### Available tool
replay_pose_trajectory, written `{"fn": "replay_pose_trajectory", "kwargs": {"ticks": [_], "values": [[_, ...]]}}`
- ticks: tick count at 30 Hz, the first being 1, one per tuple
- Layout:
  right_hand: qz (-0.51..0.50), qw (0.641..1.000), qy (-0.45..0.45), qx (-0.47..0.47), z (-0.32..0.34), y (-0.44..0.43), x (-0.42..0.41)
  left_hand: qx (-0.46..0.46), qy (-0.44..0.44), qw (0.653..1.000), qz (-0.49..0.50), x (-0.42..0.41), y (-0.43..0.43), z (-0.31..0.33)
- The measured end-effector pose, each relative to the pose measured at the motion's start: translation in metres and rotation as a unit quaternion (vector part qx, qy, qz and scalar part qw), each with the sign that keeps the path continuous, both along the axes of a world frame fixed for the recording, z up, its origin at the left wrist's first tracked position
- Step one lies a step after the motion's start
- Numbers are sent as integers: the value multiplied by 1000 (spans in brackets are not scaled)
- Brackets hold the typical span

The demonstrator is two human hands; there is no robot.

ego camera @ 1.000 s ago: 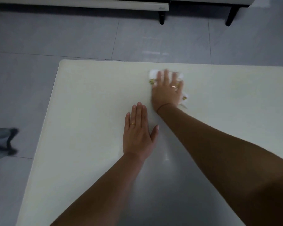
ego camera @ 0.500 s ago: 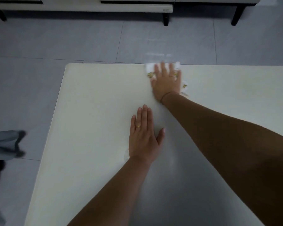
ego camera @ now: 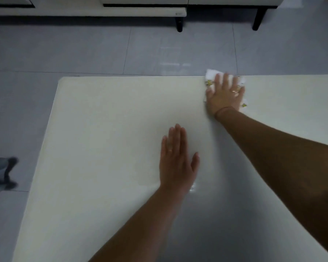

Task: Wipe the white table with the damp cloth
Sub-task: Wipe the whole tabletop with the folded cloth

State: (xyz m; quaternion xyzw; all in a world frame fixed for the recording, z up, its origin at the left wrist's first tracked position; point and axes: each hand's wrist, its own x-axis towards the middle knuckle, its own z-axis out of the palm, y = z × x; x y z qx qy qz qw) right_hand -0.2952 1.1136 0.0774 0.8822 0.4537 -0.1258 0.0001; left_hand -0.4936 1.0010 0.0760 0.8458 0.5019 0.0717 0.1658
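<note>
The white table (ego camera: 102, 138) fills most of the view, its far edge and left edge visible. My right hand (ego camera: 225, 95) lies flat on a white cloth (ego camera: 211, 74) with small yellow marks, pressing it down at the table's far edge; a corner of the cloth sticks out past that edge. Most of the cloth is hidden under the palm. My left hand (ego camera: 177, 159) rests flat on the table nearer to me, fingers together, holding nothing. Both hands wear a ring.
Grey tiled floor (ego camera: 102, 50) surrounds the table. A low white cabinet (ego camera: 87, 12) on dark legs stands along the far wall. A blurred grey shape (ego camera: 2, 173) sits on the floor at the left edge of the view.
My right hand has pushed the cloth away from me to the table's far edge, where it now overhangs. The left hand has stayed flat in place.
</note>
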Motion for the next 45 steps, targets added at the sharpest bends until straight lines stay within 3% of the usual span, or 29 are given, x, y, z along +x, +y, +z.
{"fn": "replay_pose_trajectory", "kwargs": {"ticks": [3,5,7,10,14,18,21,25,28,30,32,35,41,45], "values": [[173,985,-11,22,-1,-12,-19,1,4,1000,-7,21,-20,-4],[223,974,-18,30,1,-26,6,11,19,1000,-6,22,-21,-9],[178,983,-32,34,0,-42,41,16,26,1000,-7,22,-21,-9],[31,999,-23,33,-1,-60,70,15,31,999,-10,25,-21,-10],[-30,999,-9,21,-3,-49,22,14,39,999,-6,25,-20,-11],[140,989,-28,26,-6,-65,-36,12,43,999,-10,26,-21,-7],[221,974,-40,25,-4,-90,-10,19,32,999,-10,24,-20,-7],[69,997,-25,31,-2,-121,48,16,28,999,-11,26,-21,-6],[-22,999,-22,22,-4,-114,24,18,38,999,-11,26,-20,-9],[25,999,-34,22,-7,-113,-10,20,46,999,-10,25,-19,-11],[144,989,-38,22,-6,-128,-32,23,52,998,-11,25,-19,-12],[256,966,-42,23,-2,-150,1,35,47,998,-10,25,-20,-13],[47,998,-14,32,-4,-162,39,34,64,997,-3,26,-21,-16],[33,999,-10,36,-1,-155,39,28,61,998,22,28,-29,-7]]}}
